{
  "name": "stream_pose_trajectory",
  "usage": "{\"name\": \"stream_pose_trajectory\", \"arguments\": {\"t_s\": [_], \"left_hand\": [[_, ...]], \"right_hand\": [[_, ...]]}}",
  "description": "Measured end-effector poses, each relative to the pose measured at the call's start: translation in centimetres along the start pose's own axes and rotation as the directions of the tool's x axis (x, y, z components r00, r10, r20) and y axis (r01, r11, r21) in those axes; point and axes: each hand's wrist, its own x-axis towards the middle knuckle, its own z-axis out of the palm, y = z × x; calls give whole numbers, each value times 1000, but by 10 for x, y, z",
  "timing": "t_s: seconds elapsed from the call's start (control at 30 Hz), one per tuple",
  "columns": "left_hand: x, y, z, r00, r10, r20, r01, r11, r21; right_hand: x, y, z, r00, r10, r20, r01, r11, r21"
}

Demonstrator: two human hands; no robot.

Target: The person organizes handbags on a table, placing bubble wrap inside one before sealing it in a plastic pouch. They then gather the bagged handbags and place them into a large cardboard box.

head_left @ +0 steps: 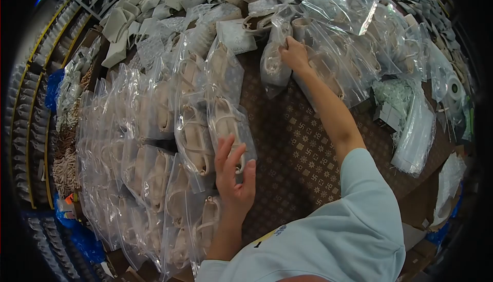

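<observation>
My left hand (233, 171) lies open, fingers spread, on a clear plastic bag holding beige sandals (226, 123) at the right edge of a row of such bags. My right hand (294, 53) reaches far forward with the arm stretched out and grips the top of another bagged sandal (275, 63), which stands upright at the edge of a heap. Between the two hands a brown patterned table surface (298, 148) shows.
Rows of bagged sandals (133, 148) overlap on the left. Unbagged beige sandals (154, 10) pile at the back. A heap of empty clear bags (416, 128) and white paper packets (393, 112) sits on the right. Shelving (31, 107) curves along the far left.
</observation>
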Motion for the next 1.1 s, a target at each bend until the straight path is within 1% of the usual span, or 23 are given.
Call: {"name": "stream_pose_trajectory", "arguments": {"t_s": [0.03,0.1,0.13,0.17,0.2,0.27,0.3,0.33,0.4,0.43,0.47,0.53,0.6,0.63,0.67,0.7,0.73,0.8,0.87,0.93,1.0,1.07,1.1], "left_hand": [[2,4,10,1000,-4,5,4,1000,-7],[10,9,35,938,-343,44,329,846,-420],[12,4,49,937,-346,54,334,839,-429],[14,-7,68,890,-450,64,432,793,-429],[12,-17,85,832,-549,76,524,736,-429],[2,-33,104,795,-568,212,566,569,-597],[-4,-32,105,806,-570,157,540,603,-586],[-10,-34,104,805,-573,155,541,600,-589],[-22,-38,95,746,-662,66,659,721,-216],[-26,-34,90,733,-678,55,671,708,-219],[-24,-29,86,744,-659,111,667,720,-192],[-26,-18,85,728,-674,129,685,706,-178],[-36,-8,86,795,-599,98,606,790,-92],[-43,-7,83,755,-655,32,654,750,-96],[-51,-7,81,780,-625,26,624,774,-110],[-61,-6,75,810,-586,21,584,802,-123],[-70,2,64,766,-639,68,641,754,-140],[-105,12,44,714,-699,33,687,692,-223],[-137,20,17,689,-724,27,698,655,-289],[-171,31,-12,605,-795,-35,749,583,-314],[-196,37,-33,609,-788,-89,752,610,-251],[-212,39,-45,638,-759,-127,736,650,-191],[-220,40,-50,660,-725,-195,721,685,-105]], "right_hand": [[-25,-8,-11,997,-65,-44,69,993,97],[-88,-27,-45,982,-190,-3,189,970,154],[-121,-29,-53,959,-283,24,275,947,168],[-149,-31,-64,925,-378,47,364,914,181],[-178,-36,-74,878,-460,135,415,870,265],[-217,-40,-94,746,-554,370,445,828,342],[-223,-42,-104,656,-554,513,443,833,332],[-216,-42,-124,663,-519,539,397,855,334],[-177,-40,-148,859,-495,131,471,864,178],[-152,-36,-158,914,-403,-56,402,915,-17],[-124,-30,-165,946,-295,-131,251,928,-276],[-67,33,-139,923,-286,-259,129,862,-490],[-50,49,-125,994,70,83,-37,938,-345],[-41,76,-114,967,78,243,-23,975,-223],[-31,97,-100,912,71,403,-30,994,-108],[-30,97,-91,931,101,352,-76,994,-83],[-37,92,-87,947,138,288,-128,990,-54],[-77,56,-103,964,-34,264,15,997,72],[-111,43,-117,955,17,296,-59,989,133],[-162,19,-146,957,-1,290,-96,942,323],[-216,1,-166,952,90,291,-228,844,485],[-265,-8,-175,936,67,345,-271,764,585],[-289,-20,-179,916,108,387,-327,759,563]]}}
